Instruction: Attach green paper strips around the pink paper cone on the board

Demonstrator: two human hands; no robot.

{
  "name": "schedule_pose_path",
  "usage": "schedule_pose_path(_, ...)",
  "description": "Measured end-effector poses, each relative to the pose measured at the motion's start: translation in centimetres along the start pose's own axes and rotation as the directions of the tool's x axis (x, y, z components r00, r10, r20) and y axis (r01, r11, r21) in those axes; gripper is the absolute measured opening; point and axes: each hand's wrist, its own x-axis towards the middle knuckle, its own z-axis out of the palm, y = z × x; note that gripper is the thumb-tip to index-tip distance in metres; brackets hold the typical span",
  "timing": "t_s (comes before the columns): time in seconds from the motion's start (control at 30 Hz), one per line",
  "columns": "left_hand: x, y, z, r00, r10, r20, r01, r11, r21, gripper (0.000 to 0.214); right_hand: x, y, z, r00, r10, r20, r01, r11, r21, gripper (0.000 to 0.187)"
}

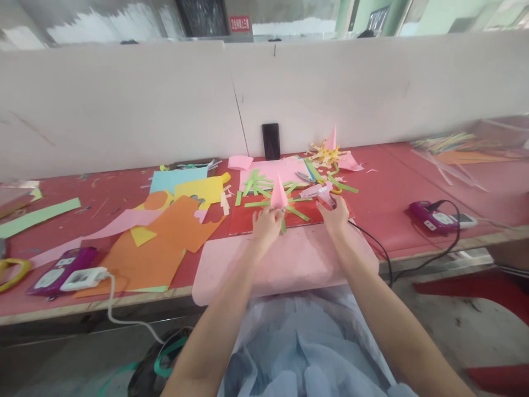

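We've got a smooth, pointy pink paper cone (279, 194) over flat green strips (257, 204); our left hand (268, 223) pinches its base, our right hand (335, 214) grips a glue gun (317, 191).

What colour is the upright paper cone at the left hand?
The cone is pink; it shows best in the head view.
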Motion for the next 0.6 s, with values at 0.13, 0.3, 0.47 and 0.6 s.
schedule_pose_path(0.13, 2.8, -0.2, -3.0, 0.980, -0.094, -0.177, 0.081, 0.994, -0.075, 0.022, 0.0, -0.2, 0.1, 0.999, 0.003, -0.037, -0.003, 1.000, 0.011, 0.042)
schedule_pose_path(0.3, 5.8, 1.7, -4.8, 0.960, -0.004, -0.279, -0.028, 0.994, -0.110, 0.019, -0.1, -0.3, -0.1, 0.998, 0.023, -0.058, -0.021, 0.999, 0.033, 0.042)
schedule_pose_path(0.47, 7.2, 2.8, -3.9, 0.966, 0.023, -0.258, -0.038, 0.998, -0.056, 0.007, -0.1, -0.3, -0.4, 0.997, 0.050, -0.056, -0.048, 0.998, 0.031, 0.042)
schedule_pose_path(0.6, 7.4, 2.4, -4.5, 0.962, 0.040, -0.269, -0.052, 0.998, -0.039, 0.007, -0.1, -0.2, -0.3, 0.998, 0.016, -0.053, -0.016, 1.000, 0.006, 0.042)
